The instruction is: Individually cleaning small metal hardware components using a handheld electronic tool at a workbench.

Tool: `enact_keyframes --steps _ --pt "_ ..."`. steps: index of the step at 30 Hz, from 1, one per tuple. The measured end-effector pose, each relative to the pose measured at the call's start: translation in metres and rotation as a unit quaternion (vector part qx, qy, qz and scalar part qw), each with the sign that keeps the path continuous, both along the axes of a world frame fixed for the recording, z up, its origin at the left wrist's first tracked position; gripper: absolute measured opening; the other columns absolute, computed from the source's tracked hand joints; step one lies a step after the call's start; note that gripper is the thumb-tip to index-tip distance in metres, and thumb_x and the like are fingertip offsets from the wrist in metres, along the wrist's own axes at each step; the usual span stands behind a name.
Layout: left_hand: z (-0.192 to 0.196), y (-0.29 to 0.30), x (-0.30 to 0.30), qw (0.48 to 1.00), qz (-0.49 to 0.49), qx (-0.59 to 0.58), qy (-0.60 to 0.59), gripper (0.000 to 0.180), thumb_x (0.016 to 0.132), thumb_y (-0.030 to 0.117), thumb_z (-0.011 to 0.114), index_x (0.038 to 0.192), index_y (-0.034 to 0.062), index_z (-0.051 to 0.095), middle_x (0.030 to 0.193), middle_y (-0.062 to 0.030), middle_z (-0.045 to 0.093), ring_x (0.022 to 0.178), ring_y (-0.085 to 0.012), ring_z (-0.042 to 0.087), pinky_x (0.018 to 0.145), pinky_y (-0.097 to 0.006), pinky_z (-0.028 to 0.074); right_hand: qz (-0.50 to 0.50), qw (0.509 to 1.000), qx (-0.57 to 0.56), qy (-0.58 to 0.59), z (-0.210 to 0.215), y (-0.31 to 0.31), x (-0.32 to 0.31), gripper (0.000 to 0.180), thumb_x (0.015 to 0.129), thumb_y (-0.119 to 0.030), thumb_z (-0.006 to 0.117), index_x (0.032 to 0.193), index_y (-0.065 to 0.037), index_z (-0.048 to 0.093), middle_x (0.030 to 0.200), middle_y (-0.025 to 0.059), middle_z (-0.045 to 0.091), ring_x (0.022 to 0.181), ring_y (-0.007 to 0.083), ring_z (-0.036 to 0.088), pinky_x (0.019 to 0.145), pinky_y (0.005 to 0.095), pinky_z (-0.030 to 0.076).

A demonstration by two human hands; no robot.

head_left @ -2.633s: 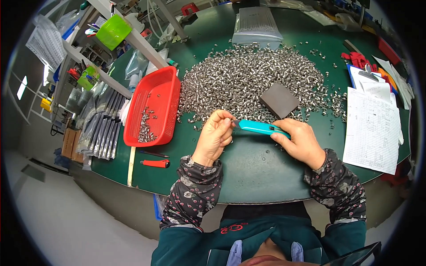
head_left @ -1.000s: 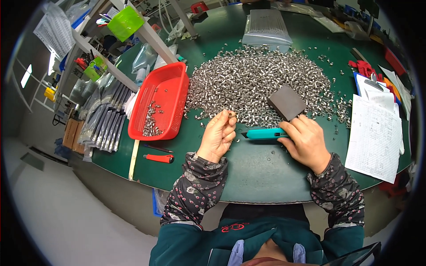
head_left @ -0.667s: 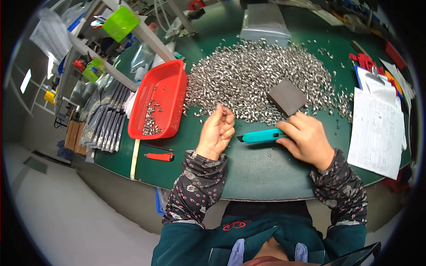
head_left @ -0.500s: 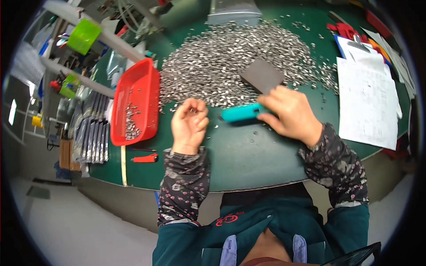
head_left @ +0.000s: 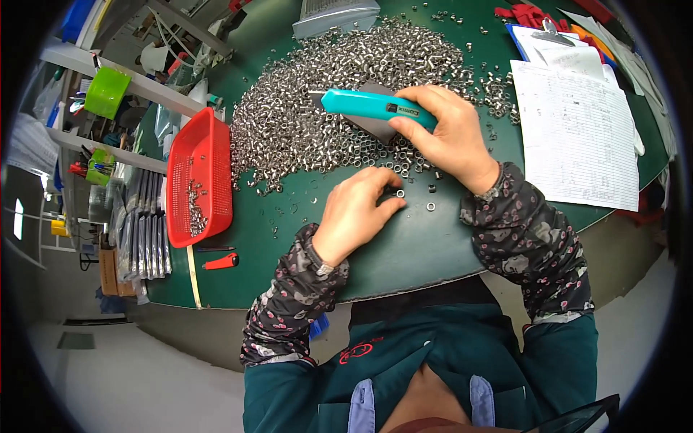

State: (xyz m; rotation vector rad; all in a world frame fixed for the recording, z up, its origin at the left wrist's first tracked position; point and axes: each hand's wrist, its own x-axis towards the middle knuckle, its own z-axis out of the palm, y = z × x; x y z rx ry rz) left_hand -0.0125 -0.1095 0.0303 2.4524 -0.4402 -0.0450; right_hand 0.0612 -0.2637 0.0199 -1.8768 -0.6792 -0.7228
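Note:
In my right hand (head_left: 451, 133) is a teal utility knife (head_left: 361, 105), its thin blade pointing left over the pile. My left hand (head_left: 361, 209) bends toward the pile's near edge, with thumb and forefinger closed around a small metal ring (head_left: 400, 193). Another loose ring (head_left: 431, 206) lies on the green table just right of those fingertips. Beneath the knife, a grey-brown block (head_left: 374, 128) rests on the heap of small shiny metal rings (head_left: 289, 115); knife and hand partly cover it.
A red plastic basket (head_left: 221, 180) holding some metal pieces stands at left. Near it lies a red cutter (head_left: 221, 261). Written sheets (head_left: 577, 144) and a clipboard (head_left: 550, 35) are at right, beside red gloves (head_left: 530, 16). A clear plastic container (head_left: 336, 18) sits behind the heap.
My left hand has moved right and turned, from empty curled fingers to a pinch on a ring. The right hand has carried the knife up and left over the block. The view has shifted.

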Motion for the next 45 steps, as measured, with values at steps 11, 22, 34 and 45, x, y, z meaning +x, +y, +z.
enact_keyframes --steps 11,22,34,45 --pt "0.006 0.037 0.009 0.875 0.127 -0.432 0.177 0.006 0.081 0.011 0.054 0.083 0.0066 0.050 0.063 0.0065 0.043 0.050 0.0002 0.035 0.040 -0.015 0.027 0.020 1.000 -0.023 -0.001 0.005 0.001 -0.007 0.021 0.065 -0.016 0.064 0.080 -0.005 0.057 0.071 0.0090 0.055 0.066 0.0267 0.054 0.057 0.0339 0.043" --pt "-0.024 0.098 0.020 0.682 0.147 -0.685 0.211 0.011 0.086 0.017 0.045 0.089 0.0073 0.050 0.078 -0.0049 0.050 0.052 -0.0048 0.038 0.036 -0.014 0.027 0.067 0.990 -0.112 0.051 0.009 0.012 -0.019 0.022 0.063 -0.014 0.066 0.080 -0.004 0.057 0.064 0.0096 0.051 0.061 0.0266 0.050 0.053 0.0340 0.040" --pt "-0.021 0.097 0.019 0.692 0.126 -0.673 0.229 0.013 0.087 0.015 0.044 0.093 0.0056 0.049 0.074 -0.0022 0.047 0.052 -0.0037 0.036 0.036 -0.014 0.026 0.106 0.975 -0.159 0.117 0.005 0.018 -0.026 0.022 0.068 -0.018 0.063 0.084 -0.004 0.057 0.070 0.0110 0.055 0.065 0.0283 0.053 0.056 0.0353 0.042" --pt "-0.026 0.094 0.016 0.699 0.126 -0.674 0.203 0.011 0.087 0.015 0.045 0.090 0.0066 0.051 0.073 -0.0015 0.048 0.047 -0.0028 0.033 0.035 -0.014 0.024 0.132 0.966 -0.164 0.152 -0.004 0.019 -0.029 0.026 0.072 -0.024 0.060 0.087 -0.003 0.057 0.075 0.0125 0.057 0.068 0.0298 0.055 0.059 0.0366 0.043"
